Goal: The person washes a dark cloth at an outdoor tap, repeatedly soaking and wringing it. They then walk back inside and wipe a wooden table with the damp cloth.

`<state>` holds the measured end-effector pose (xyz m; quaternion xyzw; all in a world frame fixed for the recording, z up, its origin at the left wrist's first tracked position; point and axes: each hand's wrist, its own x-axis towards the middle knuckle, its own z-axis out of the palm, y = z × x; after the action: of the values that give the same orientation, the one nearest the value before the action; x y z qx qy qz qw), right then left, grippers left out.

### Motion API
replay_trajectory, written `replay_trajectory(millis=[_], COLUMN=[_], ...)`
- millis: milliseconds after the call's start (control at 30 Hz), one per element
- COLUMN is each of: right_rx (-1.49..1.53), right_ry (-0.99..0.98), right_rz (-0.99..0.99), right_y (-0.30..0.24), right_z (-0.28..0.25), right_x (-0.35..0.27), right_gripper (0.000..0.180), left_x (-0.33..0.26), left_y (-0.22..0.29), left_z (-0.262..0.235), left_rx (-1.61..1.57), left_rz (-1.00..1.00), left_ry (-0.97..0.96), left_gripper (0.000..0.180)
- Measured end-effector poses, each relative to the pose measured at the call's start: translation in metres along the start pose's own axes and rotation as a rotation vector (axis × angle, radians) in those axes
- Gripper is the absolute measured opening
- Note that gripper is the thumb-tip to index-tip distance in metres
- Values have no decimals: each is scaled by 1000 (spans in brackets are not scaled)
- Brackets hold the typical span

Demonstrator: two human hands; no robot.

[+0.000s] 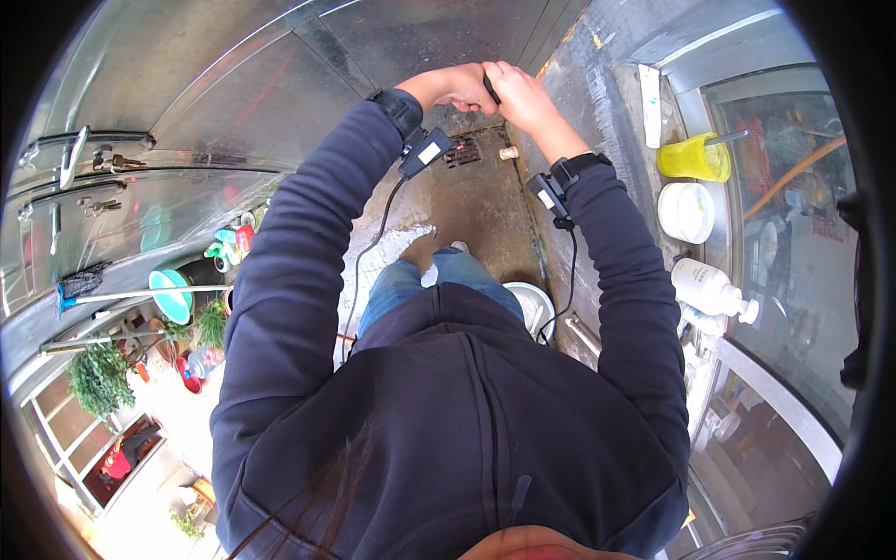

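Note:
Both arms reach forward in dark sleeves, and my two hands meet in front of the metal doors at the top of the head view. My left hand (461, 88) has its fingers curled, and what lies inside them is hidden. My right hand (523, 94) is closed beside it, the knuckles upward. A small black object (491, 90) shows between the hands, against the right hand's fingers; its kind is too small to tell. Below the hands, a floor drain grate (462, 152) and a small pale cylindrical piece (508, 153) lie on the wet floor.
Metal cabinet doors (224, 103) with keys (119, 162) line the left. On the right ledge stand a yellow container (693, 159), a white tub (686, 213) and a white pump bottle (707, 287). A white bucket (532, 305) is by my legs; a broom (140, 294) lies left.

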<state>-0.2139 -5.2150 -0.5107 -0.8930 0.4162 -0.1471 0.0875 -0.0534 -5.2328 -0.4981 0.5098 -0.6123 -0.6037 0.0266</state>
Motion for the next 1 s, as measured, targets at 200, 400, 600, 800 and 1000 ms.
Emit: replay_trajectory(millis=[200, 400, 600, 800, 1000], right_rx=[4, -32, -17, 37, 115], right_ry=[-169, -273, -272, -311, -199], right_rz=[119, 214, 240, 287, 308], right_y=[-6, -12, -10, -11, -13], right_z=[1, -5, -7, -8, 0], right_x=[4, 8, 10, 8, -1], right_gripper=[43, 17, 20, 23, 22], left_x=[0, 0, -5, -6, -8], left_y=[-2, -5, 0, -2, -5], left_z=[13, 20, 21, 24, 29], left_rx=[541, 769, 901, 966, 996], left_rz=[115, 55, 117, 142, 166], left_ry=[129, 240, 329, 348, 384], left_gripper=[35, 37, 23, 19, 20])
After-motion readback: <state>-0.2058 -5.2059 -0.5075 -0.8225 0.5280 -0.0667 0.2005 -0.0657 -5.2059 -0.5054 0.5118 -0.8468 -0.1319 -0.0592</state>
